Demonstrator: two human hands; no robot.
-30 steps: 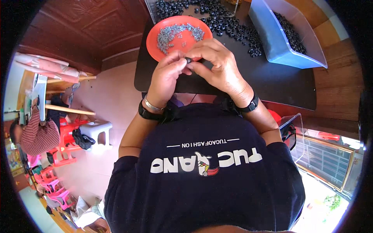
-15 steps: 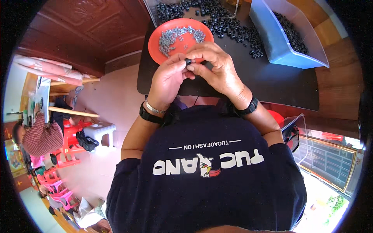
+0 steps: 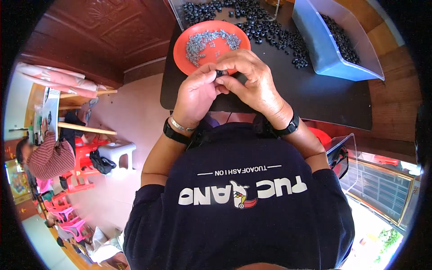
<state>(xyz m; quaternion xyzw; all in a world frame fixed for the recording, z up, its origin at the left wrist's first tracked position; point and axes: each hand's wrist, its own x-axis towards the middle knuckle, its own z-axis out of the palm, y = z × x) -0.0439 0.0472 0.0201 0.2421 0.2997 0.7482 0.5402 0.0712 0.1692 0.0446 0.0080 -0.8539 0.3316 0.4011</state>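
A small black round part [image 3: 219,73] is pinched between the fingertips of both hands, just in front of the plate. My left hand [image 3: 196,92] holds it from the left, thumb and forefinger closed. From the right, the thumb and forefinger of my right hand [image 3: 256,83] close on it too. The fingers partly cover the part, so its details do not show. Beyond the hands, a round red plate [image 3: 181,57] carries many tiny silvery metal pieces [image 3: 196,46], mostly along its left and far sides.
Many similar black parts [image 3: 270,36] lie loose on the dark table [image 3: 321,99], near a clear bin [image 3: 179,15]. A tilted blue bin [image 3: 317,51] at the right holds more. At far left, a person in a striped top [image 3: 53,157] sits by red stools [image 3: 85,155].
The black part has turned slightly between my fingertips. Both hands stay in nearly the same place; the whole view has shifted a little.
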